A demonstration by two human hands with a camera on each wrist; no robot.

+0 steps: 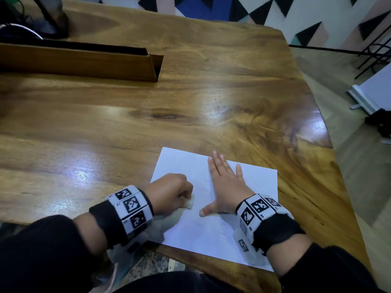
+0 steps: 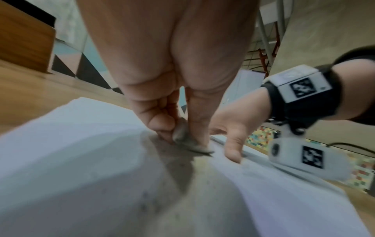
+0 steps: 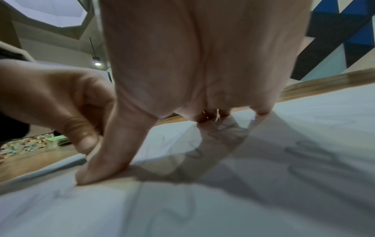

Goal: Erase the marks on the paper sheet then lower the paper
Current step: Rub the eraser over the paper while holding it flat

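Note:
A white paper sheet (image 1: 203,231) lies flat on the wooden table (image 1: 190,102) near its front edge. My left hand (image 1: 171,192) is curled over the sheet's left part and pinches a small whitish eraser (image 1: 189,203), whose tip touches the paper. In the left wrist view the eraser (image 2: 183,136) looks grey and worn, pressed to the paper (image 2: 71,160). My right hand (image 1: 226,182) lies flat on the sheet with straight fingers and the thumb spread. Faint pencil marks (image 3: 304,152) show on the paper (image 3: 61,208) in the right wrist view around my right hand (image 3: 182,80).
A long wooden box (image 1: 80,62) stands on the table at the back left, with dark cables and gear (image 1: 31,17) behind it. The table's curved right edge (image 1: 330,144) drops to the floor. A black metal stand (image 1: 376,53) is at the far right.

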